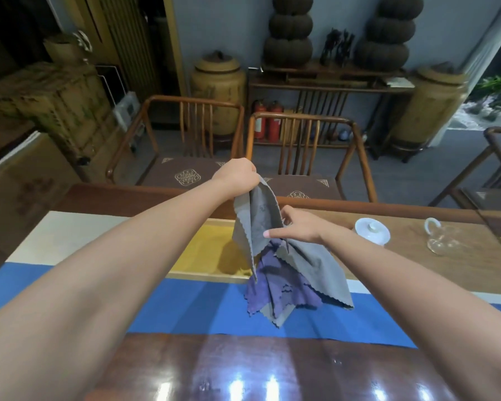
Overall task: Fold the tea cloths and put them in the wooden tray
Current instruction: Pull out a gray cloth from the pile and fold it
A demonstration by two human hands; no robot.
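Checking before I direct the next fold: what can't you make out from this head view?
- Purple cloth: mostly covered by the grey cloth; its extent is unclear.
- Wooden tray: right part hidden behind the hanging cloths.
- Right hand: fingertips buried in fabric.
- Left hand: fingers turned away.

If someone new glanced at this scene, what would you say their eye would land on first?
Most likely the grey cloth, lifted mid-frame above the table: the left hand grips its top corner while the right hand pinches its edge lower down. Under it a purple cloth lies crumpled on the bright blue runner, with the wooden tray just behind.
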